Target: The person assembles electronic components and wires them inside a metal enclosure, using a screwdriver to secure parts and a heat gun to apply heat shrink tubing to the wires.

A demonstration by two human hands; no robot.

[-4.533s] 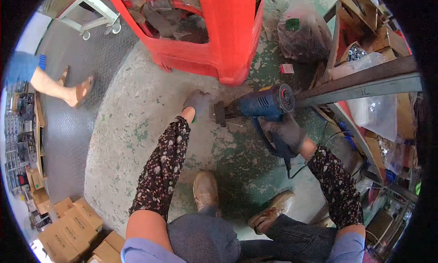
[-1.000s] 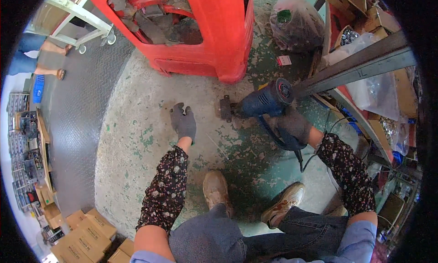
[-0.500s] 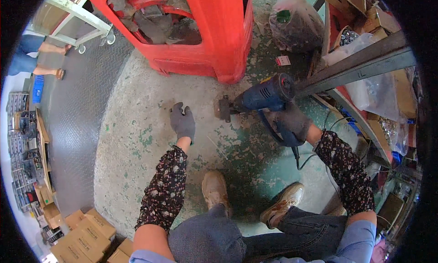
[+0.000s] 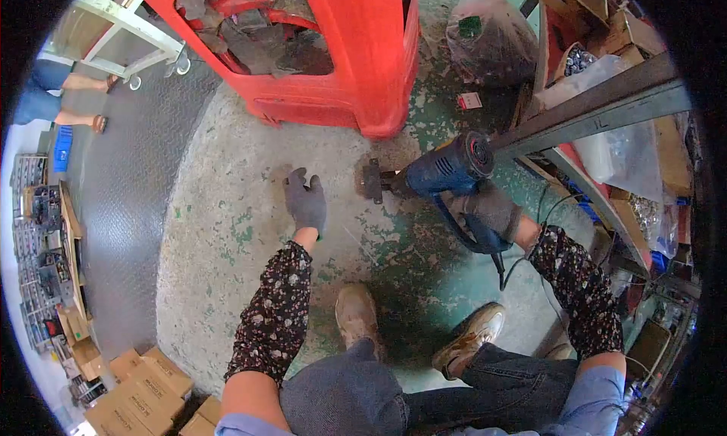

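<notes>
In my gloved right hand [image 4: 488, 211] is a blue corded heat gun [image 4: 443, 167], its fingers wrapped round the handle. The gun's front end points left, toward a small dark metal piece [image 4: 371, 181] low over the concrete floor. I cannot tell whether this piece touches the nozzle or lies apart from it. My left hand [image 4: 306, 201], in a grey glove, hovers over the floor to the left of the metal piece. Thumb and forefinger are apart, and nothing shows between them.
A red plastic stool [image 4: 303, 99] with grey scraps inside stands ahead. A filled plastic bag [image 4: 488, 46] is behind the gun. Close on the right runs a metal shelf beam [image 4: 591, 114] with parts and cardboard. Cartons [image 4: 148, 390] sit lower left; another person's legs [image 4: 79, 99] show upper left.
The heat gun and my right hand have shifted slightly right and down, so the gun's front is farther from the metal piece. My left hand has barely moved.
</notes>
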